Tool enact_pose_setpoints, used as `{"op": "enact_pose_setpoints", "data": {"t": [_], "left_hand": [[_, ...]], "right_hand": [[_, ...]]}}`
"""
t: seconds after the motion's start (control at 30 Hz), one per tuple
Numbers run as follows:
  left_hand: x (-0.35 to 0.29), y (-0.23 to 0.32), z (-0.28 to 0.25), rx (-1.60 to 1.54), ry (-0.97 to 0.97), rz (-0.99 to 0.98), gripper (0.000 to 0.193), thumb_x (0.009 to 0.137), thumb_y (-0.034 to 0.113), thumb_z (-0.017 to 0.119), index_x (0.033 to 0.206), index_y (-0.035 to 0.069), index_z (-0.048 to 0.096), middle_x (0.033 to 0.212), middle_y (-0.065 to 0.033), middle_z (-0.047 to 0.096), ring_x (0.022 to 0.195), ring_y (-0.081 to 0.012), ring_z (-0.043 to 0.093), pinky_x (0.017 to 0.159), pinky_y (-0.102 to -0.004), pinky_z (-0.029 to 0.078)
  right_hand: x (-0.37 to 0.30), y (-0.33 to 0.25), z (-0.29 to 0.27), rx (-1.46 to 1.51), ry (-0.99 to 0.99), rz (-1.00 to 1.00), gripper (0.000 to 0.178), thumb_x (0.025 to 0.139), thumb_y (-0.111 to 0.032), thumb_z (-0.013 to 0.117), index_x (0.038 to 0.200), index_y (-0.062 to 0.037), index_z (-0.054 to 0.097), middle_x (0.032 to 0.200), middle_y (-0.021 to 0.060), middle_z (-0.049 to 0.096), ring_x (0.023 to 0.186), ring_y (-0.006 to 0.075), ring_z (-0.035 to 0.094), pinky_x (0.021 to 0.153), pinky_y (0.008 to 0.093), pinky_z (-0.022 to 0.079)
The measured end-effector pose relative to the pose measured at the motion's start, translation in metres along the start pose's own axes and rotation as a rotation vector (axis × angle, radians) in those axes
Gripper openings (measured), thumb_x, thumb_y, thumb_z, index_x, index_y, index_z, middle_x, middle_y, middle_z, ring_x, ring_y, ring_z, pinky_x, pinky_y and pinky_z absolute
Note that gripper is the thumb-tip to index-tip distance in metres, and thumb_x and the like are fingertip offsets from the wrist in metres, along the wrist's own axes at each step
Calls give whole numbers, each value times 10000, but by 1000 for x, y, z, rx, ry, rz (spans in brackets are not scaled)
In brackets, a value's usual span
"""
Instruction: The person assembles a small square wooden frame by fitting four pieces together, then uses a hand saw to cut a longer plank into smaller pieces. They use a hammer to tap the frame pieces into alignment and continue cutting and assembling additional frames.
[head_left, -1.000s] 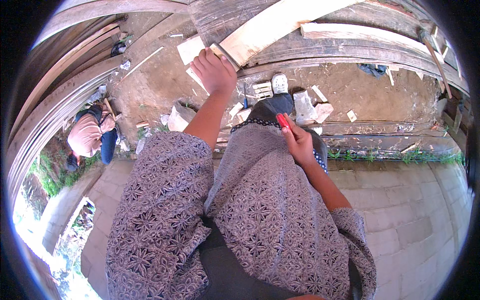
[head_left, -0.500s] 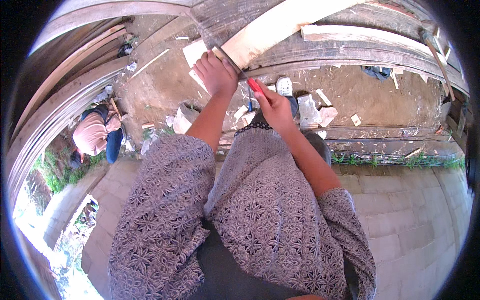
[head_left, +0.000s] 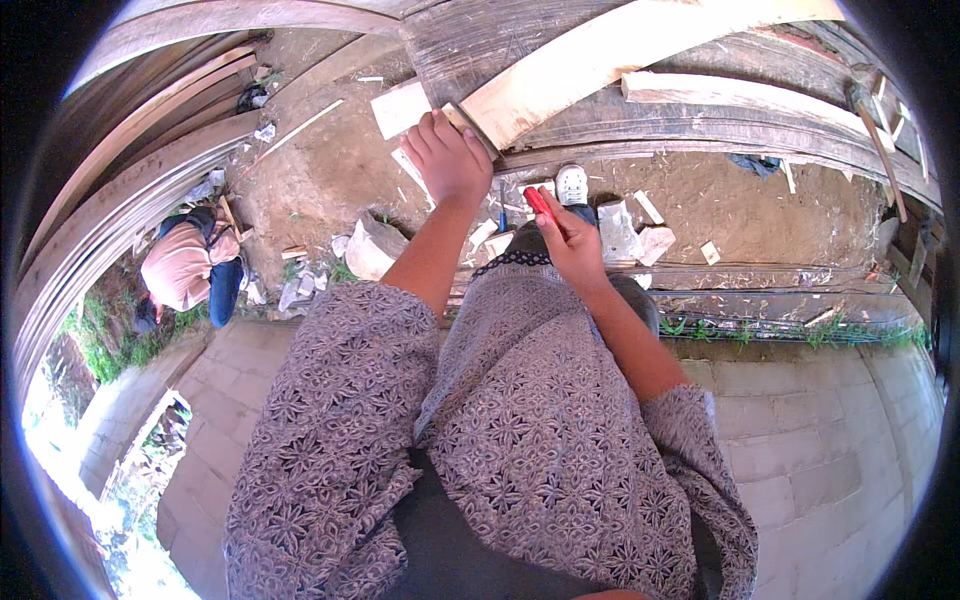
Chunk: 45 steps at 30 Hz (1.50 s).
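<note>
My left hand [head_left: 450, 160] is closed over a short, dark-edged bar with a tan end [head_left: 465, 128], which looks like the stock of a try square. The bar lies against the near-left end of a pale plank [head_left: 560, 75] on the workbench of weathered boards [head_left: 460, 60]. Apart from the plank, my right hand [head_left: 575, 238] is closed around a red-handled tool [head_left: 538, 203]. The tool's tip is too small to make out. Fingers of the left hand hide part of the bar.
A second pale board [head_left: 740, 92] lies on the bench at right, near a hammer-like tool [head_left: 870, 130]. Stone blocks [head_left: 375, 248], wood offcuts and a blue-handled tool [head_left: 502, 212] lie on the dirt floor below. Another person [head_left: 185, 265] crouches at far left.
My right hand has drawn the red-handled tool back from the plank's end, toward me and to the right. My left hand stays on the bar; the whole view has shifted slightly.
</note>
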<state>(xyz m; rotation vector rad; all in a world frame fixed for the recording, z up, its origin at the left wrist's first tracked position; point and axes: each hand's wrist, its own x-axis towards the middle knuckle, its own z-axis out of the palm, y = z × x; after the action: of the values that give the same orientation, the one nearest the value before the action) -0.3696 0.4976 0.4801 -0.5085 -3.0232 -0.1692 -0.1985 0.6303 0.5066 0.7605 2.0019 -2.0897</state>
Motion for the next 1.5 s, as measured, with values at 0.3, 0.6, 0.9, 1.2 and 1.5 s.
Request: {"op": "enact_pose_setpoints", "data": {"t": [0.3, 0.6, 0.9, 1.2, 1.5], "left_hand": [[2, 0, 1, 1, 27, 17, 545, 909, 268, 438, 1310, -95, 372, 1308, -261, 410, 1231, -438, 359, 1118, -604, 154], [-3, 3, 2, -12, 55, -13, 513, 910, 273, 444, 1289, -70, 404, 1319, -244, 417, 1250, -426, 362, 1126, -594, 158], [0, 3, -7, -24, 19, -17, 523, 913, 273, 438, 1313, -58, 378, 1326, -239, 415, 1287, -418, 352, 1137, -593, 151], [-5, -2, -9, -70, -19, -44, 551, 910, 275, 434, 1327, -81, 383, 1344, -240, 403, 1291, -418, 341, 1149, -593, 123], [3, 4, -5, -51, 15, -13, 593, 886, 291, 457, 1327, -101, 393, 1339, -246, 406, 1267, -441, 342, 1139, -611, 126]], "right_hand": [[-72, 12, -55, -195, -48, 66, 437, 959, -243, 613, 1367, -99, 554, 1023, 209, 710, 893, 160, 702, 787, 291, 521], [-6, -6, -4, -83, -29, 101, 445, 991, -257, 572, 1388, -62, 528, 1025, 96, 703, 863, 65, 573, 789, 243, 481], [-30, -3, -34, -178, -17, 39, 409, 967, -215, 599, 1357, -95, 566, 1063, 166, 708, 865, 177, 671, 779, 293, 508], [-40, 2, -22, -169, -1, 50, 418, 976, -197, 590, 1382, -113, 542, 1143, 167, 694, 982, 134, 649, 864, 281, 496], [-8, 7, -25, -28, -36, 157, 416, 993, -224, 569, 1368, -45, 547, 1001, 65, 694, 802, 111, 611, 732, 270, 498]]}}
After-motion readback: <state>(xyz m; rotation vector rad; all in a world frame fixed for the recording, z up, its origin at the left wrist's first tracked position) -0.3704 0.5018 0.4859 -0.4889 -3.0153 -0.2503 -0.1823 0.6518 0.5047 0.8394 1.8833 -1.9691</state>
